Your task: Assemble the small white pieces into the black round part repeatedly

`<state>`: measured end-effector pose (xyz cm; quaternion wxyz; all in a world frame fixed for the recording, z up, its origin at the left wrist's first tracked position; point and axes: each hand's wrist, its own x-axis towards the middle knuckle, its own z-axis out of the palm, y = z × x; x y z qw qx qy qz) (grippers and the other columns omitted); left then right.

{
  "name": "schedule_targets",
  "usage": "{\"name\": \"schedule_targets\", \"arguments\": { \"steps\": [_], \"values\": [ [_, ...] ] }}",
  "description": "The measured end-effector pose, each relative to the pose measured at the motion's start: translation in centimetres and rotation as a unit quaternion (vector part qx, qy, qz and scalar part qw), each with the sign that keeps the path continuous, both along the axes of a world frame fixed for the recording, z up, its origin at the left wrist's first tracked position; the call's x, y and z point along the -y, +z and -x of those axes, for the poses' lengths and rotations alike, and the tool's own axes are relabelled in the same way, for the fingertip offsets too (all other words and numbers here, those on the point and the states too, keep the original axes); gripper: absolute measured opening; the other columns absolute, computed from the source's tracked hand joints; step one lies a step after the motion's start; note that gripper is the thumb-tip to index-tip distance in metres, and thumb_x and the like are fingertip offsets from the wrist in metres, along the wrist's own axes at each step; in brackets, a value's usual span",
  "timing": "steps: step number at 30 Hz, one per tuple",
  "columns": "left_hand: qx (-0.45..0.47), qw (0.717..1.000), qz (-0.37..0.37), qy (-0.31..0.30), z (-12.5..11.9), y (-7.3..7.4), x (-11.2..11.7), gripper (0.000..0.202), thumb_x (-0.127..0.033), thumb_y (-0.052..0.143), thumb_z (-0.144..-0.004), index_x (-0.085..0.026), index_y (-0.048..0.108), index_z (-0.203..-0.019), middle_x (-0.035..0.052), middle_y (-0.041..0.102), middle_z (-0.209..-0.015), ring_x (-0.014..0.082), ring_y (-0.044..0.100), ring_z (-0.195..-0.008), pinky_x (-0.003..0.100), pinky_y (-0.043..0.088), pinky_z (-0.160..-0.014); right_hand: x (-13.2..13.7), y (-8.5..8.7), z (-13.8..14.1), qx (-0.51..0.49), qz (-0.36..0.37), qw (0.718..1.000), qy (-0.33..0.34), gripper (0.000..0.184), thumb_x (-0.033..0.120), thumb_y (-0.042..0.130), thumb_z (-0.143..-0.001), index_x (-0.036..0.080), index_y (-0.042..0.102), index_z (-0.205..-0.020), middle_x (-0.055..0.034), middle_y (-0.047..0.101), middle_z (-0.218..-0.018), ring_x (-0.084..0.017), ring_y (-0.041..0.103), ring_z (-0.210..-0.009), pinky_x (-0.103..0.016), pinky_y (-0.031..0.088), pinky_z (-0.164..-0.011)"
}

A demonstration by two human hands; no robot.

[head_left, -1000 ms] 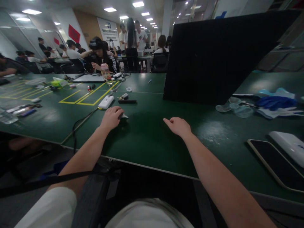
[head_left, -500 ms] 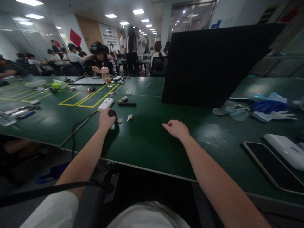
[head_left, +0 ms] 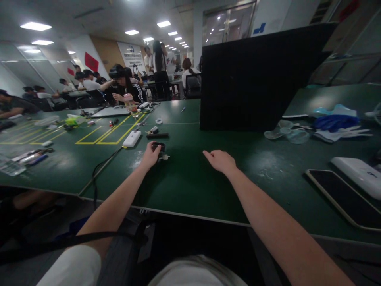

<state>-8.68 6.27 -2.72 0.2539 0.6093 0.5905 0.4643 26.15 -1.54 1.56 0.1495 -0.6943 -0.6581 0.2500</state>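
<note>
My left hand is closed round a small black object whose kind I cannot make out, low over the green table. Just under it lies a small whitish piece, partly covered by the hand and the black object. My right hand rests apart on the right, its thumb pointing left and its other fingers curled in. Nothing shows in it, though the inner side is hidden. Behind my left hand are a white power bank, a dark flat bar and a small grey item.
A large black panel stands behind my right hand. Blue and white gloves, a phone and a white device lie at the right. A black cable crosses the table edge at the left. A person sits opposite, past a bottle.
My left hand has moved right with the black object, away from the power bank to over the whitish piece. A small round disc beside it is now hidden. My right hand has stayed put.
</note>
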Motion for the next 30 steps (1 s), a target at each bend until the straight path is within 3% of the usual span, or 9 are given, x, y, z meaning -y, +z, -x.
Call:
{"name": "schedule_targets", "arguments": {
  "steps": [5, 9, 12, 15, 19, 23, 25, 28, 30],
  "values": [
    [-0.167, 0.984, 0.009, -0.067, -6.7, 0.2, 1.4, 0.052, -0.050, 0.059, -0.091, -0.019, 0.050, -0.132, 0.0190, 0.068, -0.119, 0.0310, 0.069, -0.106, 0.046, 0.052, -0.092, 0.2, 0.2, -0.2, -0.048, -0.063, 0.995, -0.054, 0.070, 0.077, 0.027, -0.095, 0.020, 0.064, -0.076, -0.0077, 0.067, -0.072, -0.018, 0.061, -0.060, -0.033, 0.051, -0.060],
    [-0.207, 0.968, -0.005, -0.140, -13.4, 0.4, 3.8, 0.055, -0.054, 0.054, -0.094, -0.016, 0.049, -0.133, 0.0208, 0.070, -0.114, 0.0318, 0.071, -0.100, 0.045, 0.054, -0.086, 0.9, 1.3, -0.7, -0.095, -0.188, 0.970, -0.123, 0.078, 0.077, 0.016, -0.095, 0.020, 0.066, -0.078, -0.0087, 0.065, -0.069, -0.020, 0.061, -0.060, -0.033, 0.049, -0.060],
    [-0.234, 0.948, -0.046, -0.209, -17.7, 0.5, 6.0, 0.055, -0.053, 0.057, -0.093, -0.016, 0.049, -0.134, 0.0190, 0.071, -0.114, 0.0322, 0.070, -0.107, 0.054, 0.046, -0.105, 1.4, 2.2, -1.2, -0.116, -0.264, 0.941, -0.179, 0.086, 0.078, 0.007, -0.094, 0.019, 0.068, -0.080, -0.0092, 0.064, -0.066, -0.021, 0.061, -0.060, -0.033, 0.048, -0.061],
    [-0.243, 0.931, -0.070, -0.263, -19.8, 0.8, 7.5, 0.051, -0.049, 0.058, -0.093, -0.020, 0.051, -0.135, 0.0168, 0.067, -0.126, 0.0330, 0.063, -0.123, 0.061, 0.030, -0.118, 1.5, 2.5, -1.5, -0.131, -0.289, 0.927, -0.201, 0.087, 0.076, 0.005, -0.095, 0.019, 0.069, -0.080, -0.0096, 0.065, -0.067, -0.022, 0.063, -0.065, -0.033, 0.047, -0.064],
    [-0.134, 0.954, -0.097, -0.251, -17.8, 1.4, 6.8, 0.045, -0.045, 0.052, -0.097, -0.020, 0.051, -0.134, 0.0160, 0.057, -0.142, 0.0277, 0.054, -0.133, 0.049, 0.038, -0.116, 1.1, 2.0, -1.3, -0.133, -0.258, 0.942, -0.165, 0.076, 0.067, 0.014, -0.101, 0.018, 0.071, -0.089, -0.0100, 0.069, -0.077, -0.022, 0.065, -0.072, -0.034, 0.048, -0.068],
    [-0.007, 0.991, -0.094, -0.097, -11.7, 1.5, 4.3, 0.041, -0.042, 0.050, -0.098, -0.020, 0.048, -0.133, 0.0128, 0.061, -0.132, 0.0221, 0.060, -0.121, 0.040, 0.046, -0.107, 0.9, 1.1, -0.4, -0.081, -0.183, 0.980, -0.002, 0.034, 0.041, 0.047, -0.100, 0.022, 0.071, -0.116, -0.0096, 0.071, -0.115, -0.022, 0.067, -0.093, -0.033, 0.052, -0.074],
    [0.001, 0.997, -0.067, -0.039, -8.8, 1.4, 3.3, 0.043, -0.044, 0.054, -0.096, -0.020, 0.049, -0.131, 0.0119, 0.063, -0.128, 0.0227, 0.062, -0.117, 0.040, 0.048, -0.104, 0.9, 0.6, 0.0, -0.056, -0.152, 0.983, 0.090, 0.035, 0.027, 0.055, -0.095, 0.027, 0.068, -0.127, -0.0063, 0.065, -0.132, -0.023, 0.065, -0.105, -0.033, 0.053, -0.079],
    [-0.014, 0.999, -0.043, -0.015, -6.6, 1.3, 2.9, 0.047, -0.043, 0.060, -0.093, -0.020, 0.050, -0.132, 0.0106, 0.066, -0.122, 0.0231, 0.065, -0.110, 0.040, 0.051, -0.098, 1.0, 0.1, 0.5, -0.029, -0.107, 0.977, 0.181, 0.036, 0.024, 0.058, -0.093, 0.031, 0.069, -0.126, -0.0024, 0.066, -0.131, -0.023, 0.063, -0.112, -0.035, 0.053, -0.086],
    [-0.036, 0.998, -0.049, -0.031, -6.5, 1.4, 3.1, 0.050, -0.040, 0.063, -0.091, -0.020, 0.049, -0.134, 0.0101, 0.068, -0.118, 0.0225, 0.067, -0.103, 0.040, 0.053, -0.095, 0.9, 0.0, 0.7, -0.012, -0.086, 0.976, 0.202, 0.030, 0.027, 0.060, -0.092, 0.029, 0.072, -0.120, -0.0021, 0.069, -0.123, -0.022, 0.064, -0.109, -0.036, 0.052, -0.087]
  ]
}}
